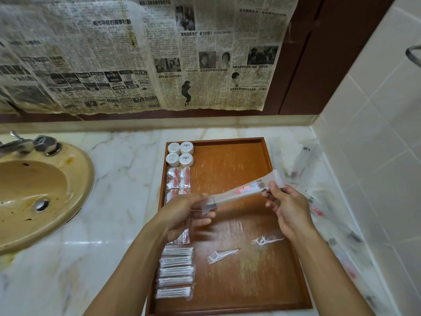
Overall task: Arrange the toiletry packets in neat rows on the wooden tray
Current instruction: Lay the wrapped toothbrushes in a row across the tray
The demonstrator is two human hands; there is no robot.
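Long packet, prob. a toothbrush kit, is held tilted above the wooden tray, left hand pinching its lower end & right hand gripping its upper end, w/ small packets rowed along tray's left side.

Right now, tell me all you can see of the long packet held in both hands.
The long packet is a slim, clear plastic sleeve holding what looks like a toothbrush kit, with red-and-blue print and a dark emblem near its right end. It is held in the air above the wooden tray, tilted up to the right. The left hand pinches its lower end, the right hand its upper end.
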